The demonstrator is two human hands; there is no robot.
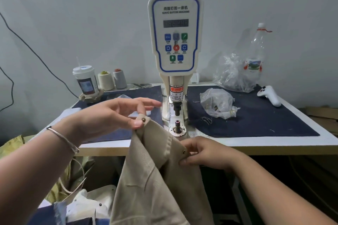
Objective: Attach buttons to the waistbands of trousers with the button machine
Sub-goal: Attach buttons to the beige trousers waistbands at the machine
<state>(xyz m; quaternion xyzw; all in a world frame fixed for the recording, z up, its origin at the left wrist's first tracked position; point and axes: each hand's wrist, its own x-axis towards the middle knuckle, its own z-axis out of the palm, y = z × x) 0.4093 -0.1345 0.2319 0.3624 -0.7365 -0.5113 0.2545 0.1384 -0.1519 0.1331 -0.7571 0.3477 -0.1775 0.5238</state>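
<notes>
Near the front edge of the table [256,144], beige trousers [157,179] held up by the waistband, hanging down past the edge toward the near floor. Left hand [113,115] raised over the table's near left part, thumb and a finger pinching the waistband tab just beside a brass button [143,119], other fingers spread toward the machine. Right hand [203,153] lower and nearer, just off the table edge, fingertips clamped on the waistband's other end beside a second button [184,152]. Button machine [175,42] upright at centre, punch [176,109] and lower die [177,123] apart with an open gap between. Right of the machine, dark mat [256,120] bearing a plastic bag [217,103], with bare stretches along its near edge. Far left, cup [86,80] and thread cones [112,78] by the wall.
</notes>
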